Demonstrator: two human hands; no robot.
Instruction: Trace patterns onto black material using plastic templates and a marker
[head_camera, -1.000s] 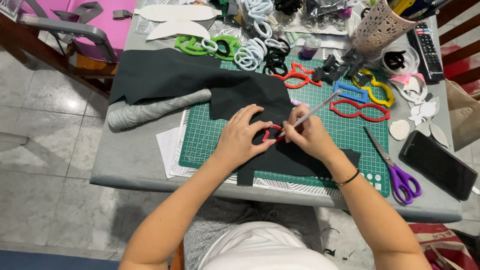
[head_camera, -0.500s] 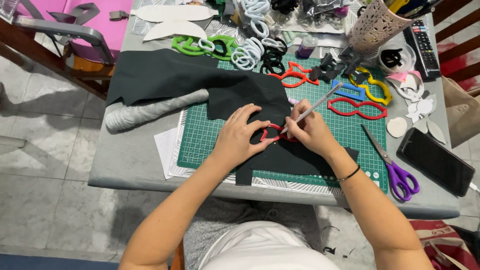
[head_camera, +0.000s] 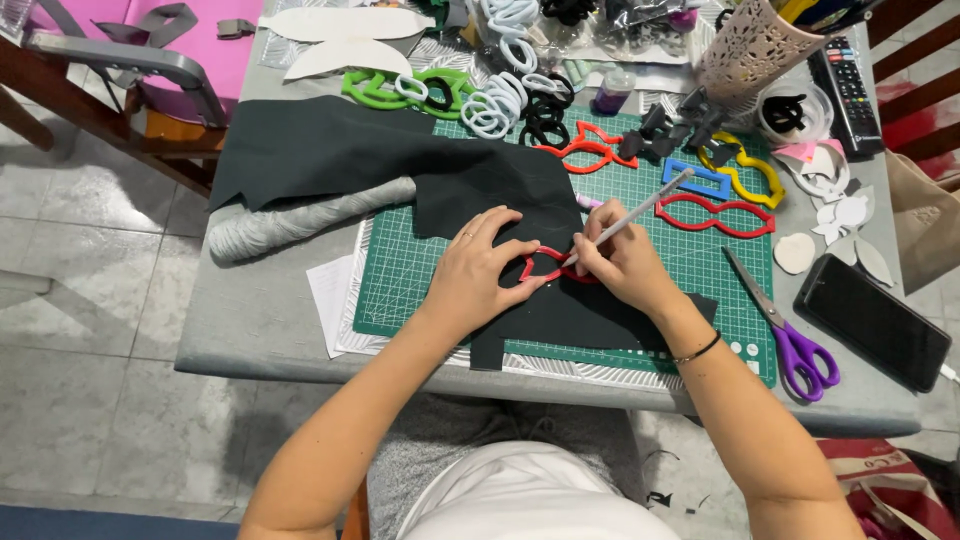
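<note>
Table (head_camera: 260, 310): grey, crowded along the far edge with plastic rings and cut-out shapes.
Cutting mat (head_camera: 420, 275): green, gridded, lying on white paper sheets near the front edge of the table.
Black fabric (head_camera: 330, 150): spread from the far left of the table across the mat, passing under both hands.
Grey fabric roll (head_camera: 300, 222): just beside the mat's left edge, partly under the black fabric.
Phone (head_camera: 872, 320): dark, screen off, at the right end of the table (well apart from the hands).
Scissors (head_camera: 785, 325): purple-handled, blades together, on the mat's right edge.
Left hand (head_camera: 478, 270): fingers spread and pressed flat on the red template, pinning it to the fabric.
Right hand (head_camera: 622, 262): fingers clamped around the pencil, resting on the fabric just right of the template.
Red template (head_camera: 548, 265): bow-shaped outline, flat on the black fabric between the two hands, touching both.
Pencil (head_camera: 640, 212): pale, slanted up to the right; tip apparently at the template's right edge, though hidden by fingers.
</note>
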